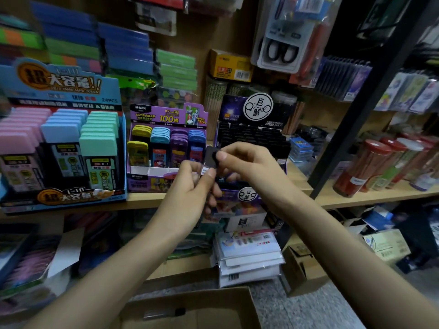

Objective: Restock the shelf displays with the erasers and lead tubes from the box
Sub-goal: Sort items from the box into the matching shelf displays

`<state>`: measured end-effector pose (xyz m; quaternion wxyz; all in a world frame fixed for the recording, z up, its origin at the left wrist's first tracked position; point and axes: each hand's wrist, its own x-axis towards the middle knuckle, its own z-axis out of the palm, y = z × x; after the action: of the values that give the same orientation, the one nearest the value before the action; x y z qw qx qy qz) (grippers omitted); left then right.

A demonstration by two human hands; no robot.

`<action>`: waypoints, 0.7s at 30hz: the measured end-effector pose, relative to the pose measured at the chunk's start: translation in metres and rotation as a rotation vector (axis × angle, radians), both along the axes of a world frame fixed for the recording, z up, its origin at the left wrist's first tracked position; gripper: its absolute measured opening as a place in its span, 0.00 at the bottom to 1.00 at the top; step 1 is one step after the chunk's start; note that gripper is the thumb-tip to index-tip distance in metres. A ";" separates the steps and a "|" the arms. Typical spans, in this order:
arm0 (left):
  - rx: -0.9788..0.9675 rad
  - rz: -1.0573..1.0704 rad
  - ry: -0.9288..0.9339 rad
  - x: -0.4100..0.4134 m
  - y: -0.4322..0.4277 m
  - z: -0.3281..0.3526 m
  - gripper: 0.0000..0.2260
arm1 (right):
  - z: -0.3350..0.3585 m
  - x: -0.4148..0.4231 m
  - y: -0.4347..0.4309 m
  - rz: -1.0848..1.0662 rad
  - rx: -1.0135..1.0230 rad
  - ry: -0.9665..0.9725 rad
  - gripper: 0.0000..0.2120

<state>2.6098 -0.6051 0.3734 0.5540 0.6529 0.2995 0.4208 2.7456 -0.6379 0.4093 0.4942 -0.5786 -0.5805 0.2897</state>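
Note:
A small black lead tube with a white label is held between both hands in front of the shelf. My left hand grips its lower end; my right hand pinches its black cap from the right. Behind the hands stands a dark display full of black-capped tubes. To its left is a purple display with yellow, blue and purple lead cases. A large blue display holds pink, blue and green cases. The cardboard box sits open below, with one dark tube lying inside.
The wooden shelf edge runs under the displays. Red-lidded pencil canisters stand on the right shelf past a black upright post. Stacked packets and another cardboard carton sit on the lower level.

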 end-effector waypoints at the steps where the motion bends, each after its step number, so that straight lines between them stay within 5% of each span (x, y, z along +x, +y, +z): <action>1: 0.018 -0.017 -0.002 0.003 -0.001 0.001 0.04 | 0.000 -0.001 -0.002 0.003 0.017 0.029 0.06; 5: 0.122 -0.029 0.070 0.012 0.009 0.009 0.05 | 0.015 0.014 -0.008 -0.074 0.100 0.111 0.05; 9: 0.581 0.178 0.507 0.010 0.034 0.002 0.17 | 0.032 0.057 -0.013 -0.275 0.250 -0.016 0.03; 13: 0.690 0.180 0.808 0.007 0.048 -0.017 0.23 | 0.015 0.084 -0.008 -0.383 0.212 -0.208 0.02; 21: 0.813 0.187 0.911 0.007 0.056 -0.037 0.23 | -0.011 0.088 0.002 -0.310 0.158 -0.301 0.03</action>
<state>2.6169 -0.5487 0.3360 0.0380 0.8968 0.3778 0.2271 2.8332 -0.6354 0.3988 0.4844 -0.6571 -0.5727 0.0745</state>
